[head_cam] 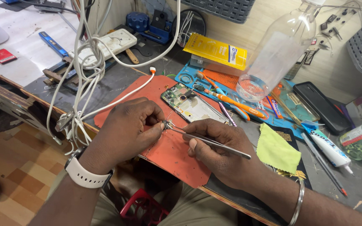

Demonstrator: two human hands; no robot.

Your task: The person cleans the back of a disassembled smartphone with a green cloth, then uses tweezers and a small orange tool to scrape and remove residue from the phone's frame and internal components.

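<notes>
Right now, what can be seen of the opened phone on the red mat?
The opened phone lies flat on the red mat, back cover off, set diagonally. A green circuit board with a camera module fills its upper left end; a pale silvery area covers the rest inside a thin frame. Neither the left hand nor the right hand, which holds tweezers, touches it.

From my remote seat I see a cluttered workbench (118,81) with a dark top and wooden edge, a pale wood-grain wall (269,21) behind it, grey plastic baskets (227,8) hanging there, and brown patterned floor tiles (17,167) below.
</notes>
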